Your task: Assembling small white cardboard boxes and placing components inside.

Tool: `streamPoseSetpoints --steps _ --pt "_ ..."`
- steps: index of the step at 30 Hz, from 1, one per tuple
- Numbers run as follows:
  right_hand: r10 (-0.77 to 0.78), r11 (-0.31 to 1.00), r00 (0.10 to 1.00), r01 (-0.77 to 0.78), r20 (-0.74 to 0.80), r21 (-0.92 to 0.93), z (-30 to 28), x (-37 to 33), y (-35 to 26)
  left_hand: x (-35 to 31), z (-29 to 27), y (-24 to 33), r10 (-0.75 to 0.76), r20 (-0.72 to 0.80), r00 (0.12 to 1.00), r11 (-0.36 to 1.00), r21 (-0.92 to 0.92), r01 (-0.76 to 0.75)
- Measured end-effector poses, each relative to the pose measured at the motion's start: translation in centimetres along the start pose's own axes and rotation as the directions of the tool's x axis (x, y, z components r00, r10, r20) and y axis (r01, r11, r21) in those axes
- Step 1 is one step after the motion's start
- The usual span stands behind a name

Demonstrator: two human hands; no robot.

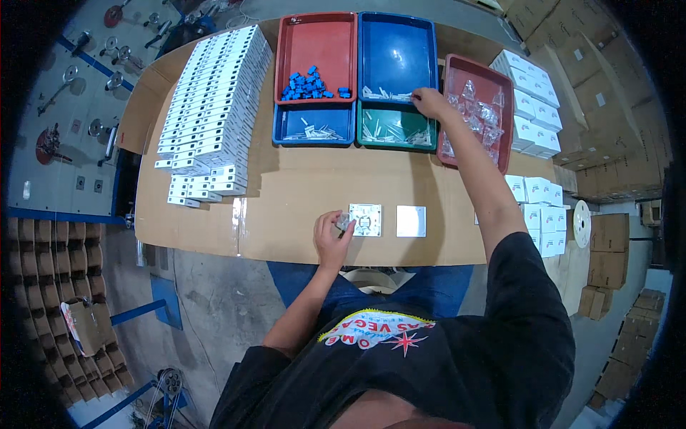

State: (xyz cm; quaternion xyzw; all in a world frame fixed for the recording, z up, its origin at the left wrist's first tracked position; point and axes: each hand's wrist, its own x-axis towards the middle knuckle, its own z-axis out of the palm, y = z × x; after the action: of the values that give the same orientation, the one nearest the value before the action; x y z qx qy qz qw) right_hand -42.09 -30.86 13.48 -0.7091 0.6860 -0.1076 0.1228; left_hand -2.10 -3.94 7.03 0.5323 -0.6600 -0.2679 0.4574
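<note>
My left hand [331,238] is closed round a small clear plastic bag [345,222], right beside a square white wall-plate base [366,220] with an open centre. To the right of that base lies a flat, shiny white square plate [411,221]. My right arm is stretched forward, and my right hand [429,104] dips over the near right corner of the large blue tray [397,50]. Slim white pieces [386,94] lie along that tray's near edge. Its fingers are drawn together at these pieces; what sits between the fingertips is too small to make out.
Tall stacks of white slotted parts [207,100] stand at the left. A red tray [316,43] holds blue blocks; a smaller blue tray [314,113] and a green tray [396,121] hold slim pieces. Clear bags fill another red tray [450,79]. White boxes [543,193] are stacked right.
</note>
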Motion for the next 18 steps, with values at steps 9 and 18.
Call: streamPoseSetpoints --steps 9,18 --pt "-0.157 0.987 0.910 0.138 -0.385 -0.078 0.6 -1.4 -1.7 -0.1 0.0 -0.1 -0.020 -0.012 1.000 1.000 -0.019 0.020" --pt "-0.202 0.979 0.965 0.206 -0.165 0.006 5.8 -5.8 -4.6 0.2 -0.1 -0.3 -0.012 -0.020 1.000 1.000 0.000 0.012"
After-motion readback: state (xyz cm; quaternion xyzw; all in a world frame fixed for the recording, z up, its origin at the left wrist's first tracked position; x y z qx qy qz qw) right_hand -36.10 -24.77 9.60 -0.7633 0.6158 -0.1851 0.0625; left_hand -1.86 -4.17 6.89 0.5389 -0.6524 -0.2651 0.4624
